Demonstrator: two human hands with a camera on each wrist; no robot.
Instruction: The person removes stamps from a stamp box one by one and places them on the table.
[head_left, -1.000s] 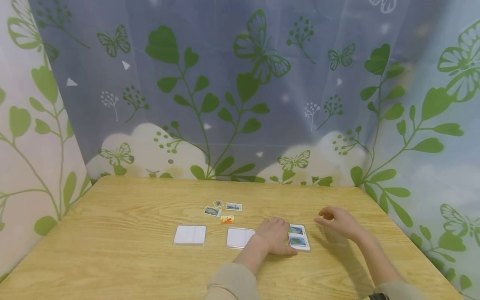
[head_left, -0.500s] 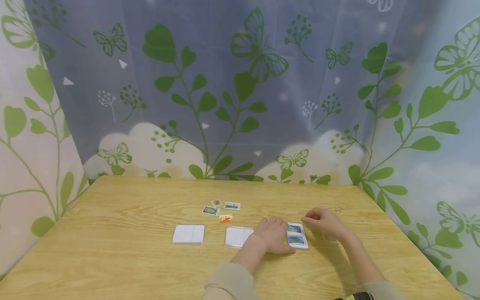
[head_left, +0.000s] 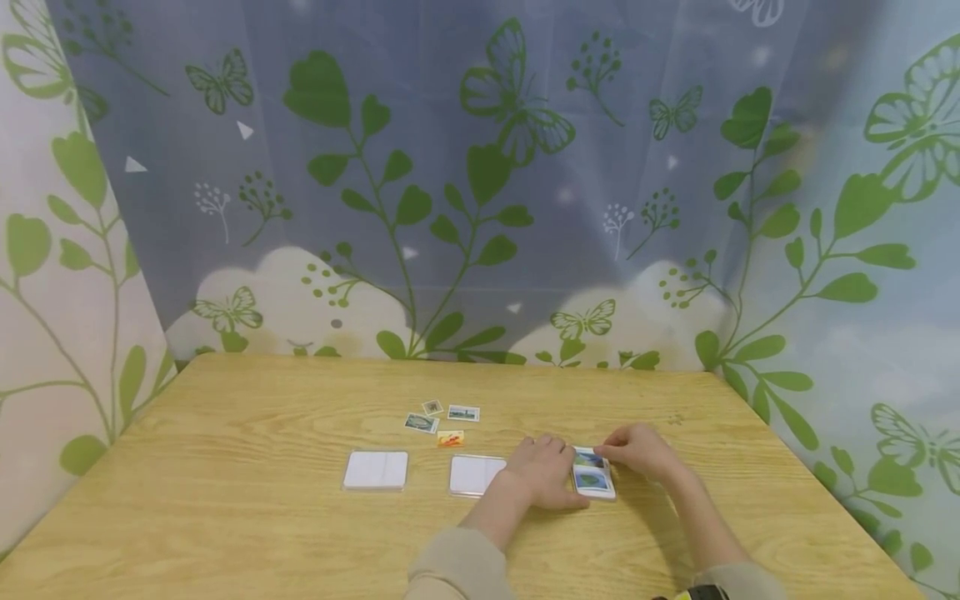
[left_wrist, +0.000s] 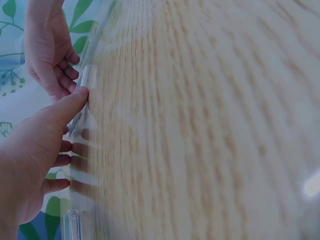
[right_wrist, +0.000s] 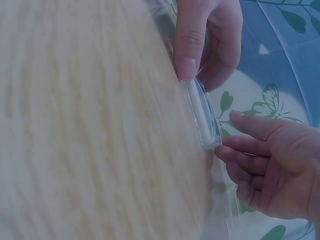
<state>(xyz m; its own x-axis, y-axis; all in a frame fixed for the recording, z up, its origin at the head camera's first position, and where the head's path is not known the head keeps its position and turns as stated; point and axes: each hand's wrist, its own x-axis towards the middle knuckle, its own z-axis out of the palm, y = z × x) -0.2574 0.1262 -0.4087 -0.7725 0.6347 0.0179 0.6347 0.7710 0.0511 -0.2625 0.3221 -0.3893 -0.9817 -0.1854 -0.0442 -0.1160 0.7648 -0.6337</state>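
Observation:
Two blue-green stamps lie on a white card in a small rectangular clear case (head_left: pixel 593 496) at the right of the row in the head view. My left hand (head_left: pixel 542 473) holds this case at its left side, thumb along the near edge and fingers beyond it. My right hand (head_left: pixel 643 450) reaches to the far right corner, its fingertips over the upper stamp (head_left: pixel 587 458); the lower stamp (head_left: pixel 592 480) is uncovered. In the right wrist view, the right hand (right_wrist: pixel 275 167) has thumb and forefinger apart, the forefinger at the case's end (right_wrist: pixel 206 125).
Two similar cases with white inserts stand to the left: the left case (head_left: pixel 376 470) and the middle case (head_left: pixel 474 475), partly behind my left hand. Several loose stamps (head_left: pixel 450 439) lie beyond them. A patterned curtain (head_left: pixel 442 208) hangs behind the wooden table (head_left: pixel 247 517).
My right hand has moved left from beside the stamp case to its far right corner, fingertips now over the upper stamp. The left hand has stayed on the case.

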